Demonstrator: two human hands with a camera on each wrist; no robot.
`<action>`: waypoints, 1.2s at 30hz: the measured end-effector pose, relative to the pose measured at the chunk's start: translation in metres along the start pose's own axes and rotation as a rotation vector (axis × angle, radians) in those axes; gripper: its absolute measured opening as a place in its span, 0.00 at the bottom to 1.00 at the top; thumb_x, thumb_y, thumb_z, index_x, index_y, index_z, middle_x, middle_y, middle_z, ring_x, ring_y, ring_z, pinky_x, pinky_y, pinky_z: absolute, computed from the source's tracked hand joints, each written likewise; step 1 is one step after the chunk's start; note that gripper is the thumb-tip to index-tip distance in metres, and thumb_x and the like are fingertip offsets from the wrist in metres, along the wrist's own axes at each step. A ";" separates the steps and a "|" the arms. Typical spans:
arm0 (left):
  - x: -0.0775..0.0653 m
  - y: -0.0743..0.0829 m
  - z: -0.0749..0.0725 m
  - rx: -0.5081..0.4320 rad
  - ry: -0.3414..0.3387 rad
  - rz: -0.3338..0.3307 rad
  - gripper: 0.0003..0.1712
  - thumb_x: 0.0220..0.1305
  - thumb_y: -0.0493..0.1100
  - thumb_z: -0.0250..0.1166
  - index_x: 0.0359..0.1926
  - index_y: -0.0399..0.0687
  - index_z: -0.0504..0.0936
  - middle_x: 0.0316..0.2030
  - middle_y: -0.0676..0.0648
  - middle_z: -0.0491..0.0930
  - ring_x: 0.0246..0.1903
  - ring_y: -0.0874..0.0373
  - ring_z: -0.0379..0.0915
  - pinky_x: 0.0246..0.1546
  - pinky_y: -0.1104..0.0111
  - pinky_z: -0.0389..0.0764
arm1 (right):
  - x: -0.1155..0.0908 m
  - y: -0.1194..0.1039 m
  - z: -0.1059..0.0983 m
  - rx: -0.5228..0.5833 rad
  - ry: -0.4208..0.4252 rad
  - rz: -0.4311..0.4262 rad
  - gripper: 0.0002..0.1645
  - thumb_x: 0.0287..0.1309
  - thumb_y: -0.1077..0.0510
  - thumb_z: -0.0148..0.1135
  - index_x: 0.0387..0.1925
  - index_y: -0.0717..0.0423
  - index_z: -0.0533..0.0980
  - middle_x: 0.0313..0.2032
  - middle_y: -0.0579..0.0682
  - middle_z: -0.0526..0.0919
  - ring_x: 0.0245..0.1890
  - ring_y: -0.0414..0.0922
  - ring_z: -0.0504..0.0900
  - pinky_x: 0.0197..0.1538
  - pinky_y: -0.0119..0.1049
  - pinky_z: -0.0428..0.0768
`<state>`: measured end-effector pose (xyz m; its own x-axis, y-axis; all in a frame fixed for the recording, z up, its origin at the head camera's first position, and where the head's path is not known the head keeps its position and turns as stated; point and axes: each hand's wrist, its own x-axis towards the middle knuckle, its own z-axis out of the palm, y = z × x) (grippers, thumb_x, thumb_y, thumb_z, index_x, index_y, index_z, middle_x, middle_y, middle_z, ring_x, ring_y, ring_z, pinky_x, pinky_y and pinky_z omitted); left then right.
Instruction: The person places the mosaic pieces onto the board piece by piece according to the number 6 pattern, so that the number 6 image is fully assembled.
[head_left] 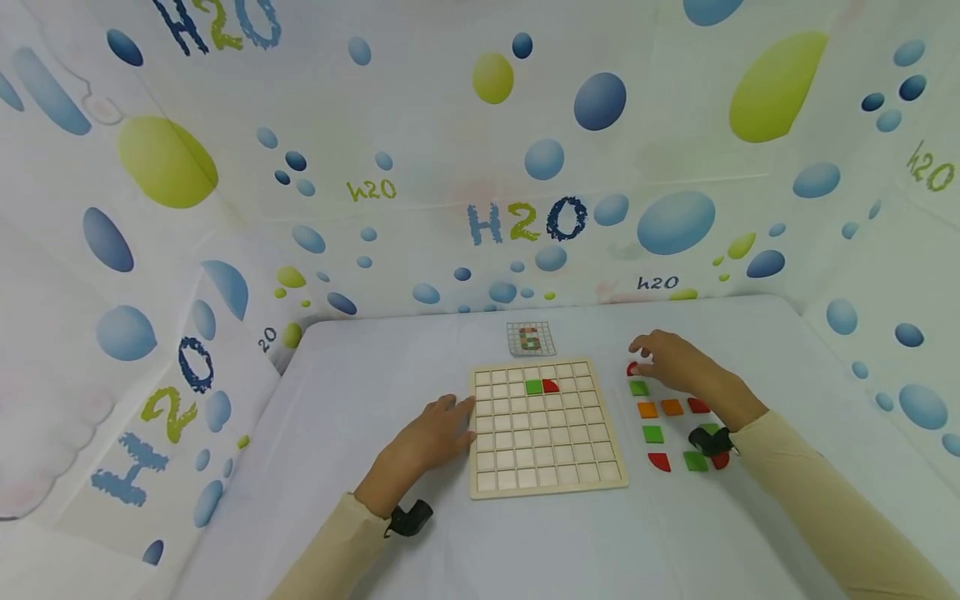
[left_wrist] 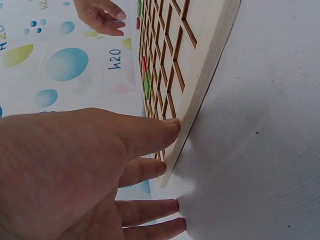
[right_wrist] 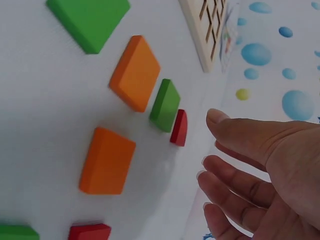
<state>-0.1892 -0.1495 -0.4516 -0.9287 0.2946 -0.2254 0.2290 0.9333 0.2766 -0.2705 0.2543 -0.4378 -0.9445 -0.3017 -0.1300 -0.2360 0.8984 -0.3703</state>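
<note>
My left hand [head_left: 431, 433] rests at the left edge of a wooden grid board [head_left: 523, 457]. In the left wrist view its thumb lies on the board's rim, and the fingers stretch along the side. On the board, a green square tile [head_left: 533, 387] sits beside a red quarter-circle tile [head_left: 551, 386] in an upper row. To the right of the board, my right hand [head_left: 671, 360] hovers close to a loose red tile [right_wrist: 178, 129] at the far end of the tile group. Its fingers are loosely bent, apart from the thumb, with nothing between them.
A small gridded card [head_left: 530, 339] with a coloured pattern lies behind the board. Loose tiles spread right of it: green [head_left: 639, 388], orange [head_left: 647, 410] and red [head_left: 659, 462] ones, some under the right forearm. A printed curtain [head_left: 420, 250] hangs behind the table.
</note>
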 end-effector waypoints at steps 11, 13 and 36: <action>0.001 -0.002 0.002 -0.011 -0.001 0.003 0.35 0.78 0.50 0.63 0.79 0.45 0.67 0.76 0.33 0.64 0.75 0.34 0.62 0.70 0.41 0.72 | 0.004 0.015 0.007 0.068 -0.029 0.013 0.23 0.71 0.57 0.68 0.61 0.64 0.78 0.54 0.65 0.83 0.53 0.60 0.79 0.62 0.60 0.81; 0.001 -0.002 0.002 -0.014 -0.003 0.001 0.35 0.78 0.50 0.63 0.79 0.45 0.67 0.76 0.33 0.64 0.75 0.34 0.62 0.70 0.41 0.72 | 0.005 0.016 0.008 0.078 -0.038 0.018 0.22 0.71 0.58 0.68 0.61 0.64 0.78 0.53 0.65 0.83 0.53 0.60 0.79 0.62 0.61 0.81; 0.000 -0.001 0.000 -0.001 -0.007 0.007 0.35 0.78 0.50 0.63 0.79 0.45 0.67 0.76 0.33 0.64 0.75 0.35 0.62 0.70 0.41 0.72 | 0.009 0.022 0.017 0.098 0.007 -0.005 0.15 0.72 0.60 0.65 0.56 0.61 0.82 0.50 0.62 0.82 0.50 0.57 0.80 0.61 0.59 0.81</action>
<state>-0.1896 -0.1504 -0.4521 -0.9249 0.3029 -0.2298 0.2355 0.9309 0.2791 -0.2800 0.2661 -0.4630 -0.9451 -0.3036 -0.1214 -0.2177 0.8613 -0.4590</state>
